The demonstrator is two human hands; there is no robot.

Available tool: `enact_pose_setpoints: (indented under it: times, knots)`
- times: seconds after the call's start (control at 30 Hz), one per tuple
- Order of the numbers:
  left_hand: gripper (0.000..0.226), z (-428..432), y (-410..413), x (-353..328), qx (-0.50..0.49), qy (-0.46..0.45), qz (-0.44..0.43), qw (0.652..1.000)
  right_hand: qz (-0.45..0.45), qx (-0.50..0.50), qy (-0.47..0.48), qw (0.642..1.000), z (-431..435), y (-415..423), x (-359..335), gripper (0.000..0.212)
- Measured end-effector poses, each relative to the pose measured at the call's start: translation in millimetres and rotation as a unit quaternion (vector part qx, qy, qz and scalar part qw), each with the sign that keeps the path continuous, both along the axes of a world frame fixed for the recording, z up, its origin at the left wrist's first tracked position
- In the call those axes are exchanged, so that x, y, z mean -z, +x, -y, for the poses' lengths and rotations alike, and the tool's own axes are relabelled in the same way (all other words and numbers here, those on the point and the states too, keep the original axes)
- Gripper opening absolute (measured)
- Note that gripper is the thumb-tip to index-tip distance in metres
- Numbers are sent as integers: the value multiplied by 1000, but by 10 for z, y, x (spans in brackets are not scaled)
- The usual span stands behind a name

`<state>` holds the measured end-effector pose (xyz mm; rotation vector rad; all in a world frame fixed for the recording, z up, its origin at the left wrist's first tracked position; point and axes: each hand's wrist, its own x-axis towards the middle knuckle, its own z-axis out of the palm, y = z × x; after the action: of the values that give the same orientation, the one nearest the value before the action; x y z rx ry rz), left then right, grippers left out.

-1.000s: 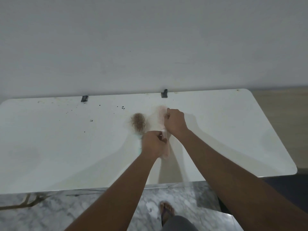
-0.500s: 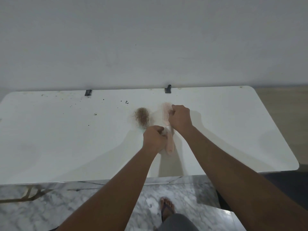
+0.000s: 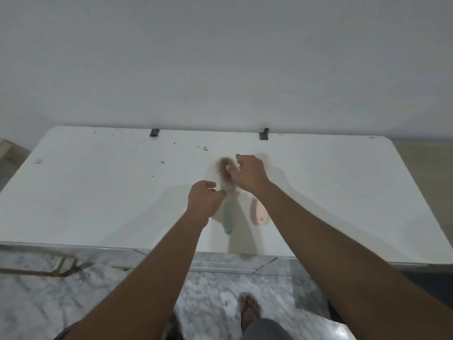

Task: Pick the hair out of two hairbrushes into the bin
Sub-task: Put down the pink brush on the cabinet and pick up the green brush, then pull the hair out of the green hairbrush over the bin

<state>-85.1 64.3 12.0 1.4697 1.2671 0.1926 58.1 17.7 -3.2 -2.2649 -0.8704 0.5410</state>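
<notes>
Left hand (image 3: pixel 203 203): fingers loosely curled and parted, empty, hovering just beside the neck of the green brush, on its left side; whether a fingertip touches the brush I cannot tell.
Right hand (image 3: pixel 248 174): over the head of the green brush, thumb and forefinger pinched together at the clump of hair; too blurred to tell whether strands are actually caught.
Green brush (image 3: pixel 228 212): lying flat on the surface, handle pointing toward the near edge, head away.
Hair (image 3: pixel 224 165): a brown tangle covering the head of the green brush, partly hidden under the right hand.
Pink brush (image 3: pixel 259 213): just right of the green brush and roughly parallel to it, apart from it; its handle end shows below the right wrist, its head is mostly hidden behind that hand.
Surface (image 3: pixel 98 192): white, with dark specks scattered up and left of the green brush.
Black clips (image 3: pixel 264 134): two on the far edge, beyond the green brush, against the wall.
Floor (image 3: pixel 36 303): grey marble, nearer than the green brush; a sandalled foot (image 3: pixel 248 307) stands there.
</notes>
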Motion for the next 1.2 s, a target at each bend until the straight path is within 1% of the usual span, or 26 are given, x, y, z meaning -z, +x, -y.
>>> enact_pose_setpoints:
  times: [0.03, 0.07, 0.1, 0.13, 0.17, 0.23, 0.27, 0.3, 0.33, 0.43, 0.53, 0.6, 0.67, 0.7, 0.77, 0.83, 0.93, 0.97, 1.03, 1.07, 1.13, 1.2]
  knots:
    - [54, 40, -5, 47, 7, 2, -18, 1000, 4, -3, -12, 1000, -11, -22, 33, 27]
    - [61, 78, -5, 85, 16, 5, -37, 999, 9, -5, -23, 1000, -19, -47, 43, 19]
    - [63, 105, -2, 132, 30, 14, -51, 998, 12, 0, -22, 1000, -29, -55, 76, 30]
    - [58, 126, 1, 180, 42, 28, -60, 997, 20, 1, -30, 999, -32, -66, 90, 38]
    - [50, 145, 7, 216, 53, 46, -67, 995, 21, 3, -26, 999, -34, -81, 112, 39]
    - [36, 169, 16, 255, 78, 74, -87, 990, 7, 1, -24, 1000, -44, -98, 154, 20]
    - [29, 178, 22, 257, 88, 86, -98, 988, 5, -1, -24, 1000, -50, -111, 172, 22]
    - [22, 181, 30, 266, 92, 93, -105, 986, 9, -3, -28, 1000, -54, -119, 189, 34]
    - [18, 186, 39, 267, 92, 91, -109, 986, 13, -2, -31, 999, -56, -126, 202, 40]
    - [15, 177, 66, 259, 74, 68, -104, 990, 23, -5, -32, 999, -49, -135, 197, 39]
    - [22, 139, 80, 284, 59, 54, -94, 992, 23, -12, -35, 999, -24, -132, 159, 22]
    - [26, 101, 78, 318, 46, 52, -90, 994, 25, -15, -25, 999, -22, -135, 134, 26]
    - [11, 90, 50, 259, 18, 50, -82, 995, 34, -26, -13, 999, -60, -163, 73, 39]
    - [11, 86, 29, 203, 1, 47, -69, 997, 34, -32, -9, 999, -93, -179, 47, 44]
    - [27, 36, -31, 144, -24, 32, -25, 999, 26, -37, -4, 999, -175, -228, -16, 42]
    - [24, -39, -142, 105, -54, 2, 9, 999, 20, -49, -1, 999, -269, -324, -85, 36]
    - [27, -171, -432, 42, -96, -69, 72, 990, 18, -84, 9, 996, -440, -582, -180, 39]
    - [28, -215, -563, 13, -112, -88, 89, 986, 12, -97, 14, 995, -510, -703, -204, 35]
    - [30, -304, -890, -46, -151, -121, 114, 974, 2, -122, 23, 992, -662, -1013, -260, 19]
    - [37, -358, -1088, -74, -173, -136, 124, 968, 0, -136, 28, 990, -749, -1200, -284, 16]
    - [46, -460, -1548, -139, -209, -147, 141, 956, -2, -165, 38, 986, -936, -1633, -317, 23]
    - [42, -540, -2076, -185, -235, -139, 159, 949, -3, -199, 48, 979, -1115, -2148, -355, 24]
